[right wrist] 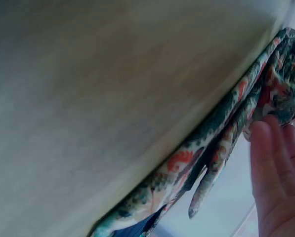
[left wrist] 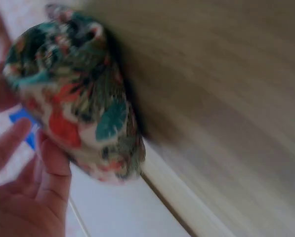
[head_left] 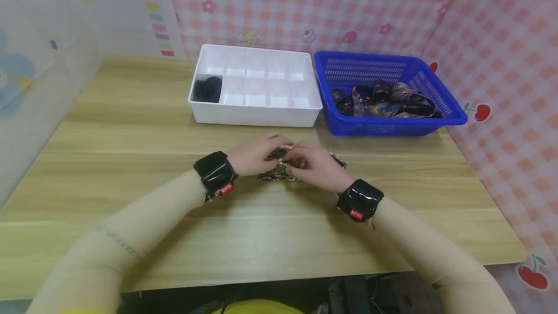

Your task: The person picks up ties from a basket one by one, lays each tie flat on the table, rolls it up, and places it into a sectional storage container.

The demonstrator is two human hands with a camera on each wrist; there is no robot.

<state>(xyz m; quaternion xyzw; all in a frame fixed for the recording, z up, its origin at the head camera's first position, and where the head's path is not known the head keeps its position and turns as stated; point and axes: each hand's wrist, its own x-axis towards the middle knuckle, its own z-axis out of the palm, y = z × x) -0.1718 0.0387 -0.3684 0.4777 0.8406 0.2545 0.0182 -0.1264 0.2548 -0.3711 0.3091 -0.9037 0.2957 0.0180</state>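
Note:
A floral-print cloth strip (head_left: 272,174) with green leaves and red and cream patches lies partly rolled on the table, in front of the white box. In the left wrist view its roll (left wrist: 85,106) is thick and round, with coiled layers at the end. My left hand (head_left: 255,155) holds the roll from the left side. From the right, my right hand (head_left: 320,167) bends its thumb and fingers around the same roll. The right wrist view shows the strip's loose, folded tail (right wrist: 174,170) stretched along the tabletop past the right hand's fingers (right wrist: 268,158).
Behind the hands stands a white divided box (head_left: 257,114) with a black coiled strip (head_left: 212,89) in its front left compartment. A blue basket (head_left: 392,127) to its right contains several dark patterned strips (head_left: 383,103). The wooden table (head_left: 131,144) meets patterned walls.

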